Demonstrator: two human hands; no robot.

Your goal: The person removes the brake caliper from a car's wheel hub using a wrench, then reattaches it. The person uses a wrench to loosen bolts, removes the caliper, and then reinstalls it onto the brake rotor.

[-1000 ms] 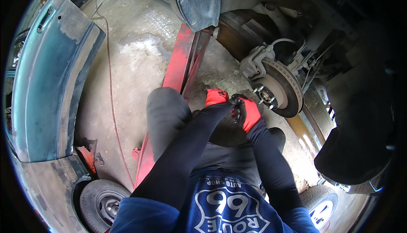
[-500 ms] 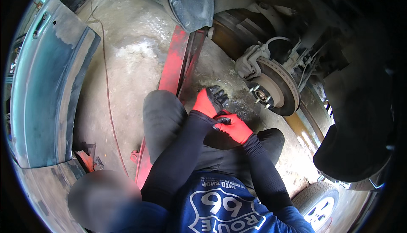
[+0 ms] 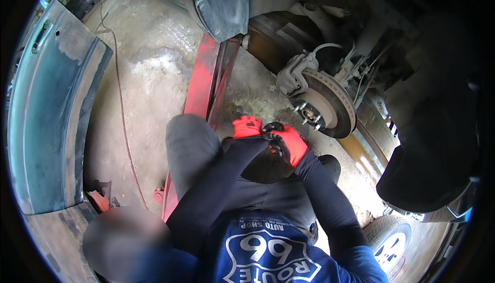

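Sleeve [image 3: 220, 173] slants lengthwise forward-right; right hand [image 3: 287, 143] pinching cuff [image 3: 258, 140]; left hand [image 3: 247, 127]: cannot tell.

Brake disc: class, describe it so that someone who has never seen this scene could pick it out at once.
Start at the long red beam left of centre, then go right to the grey caliper. The brake disc sits at the caliper's lower right, up and right of the gloved right hand. Unlike the tyred wheel below, it is bare metal with shiny studs jutting out.
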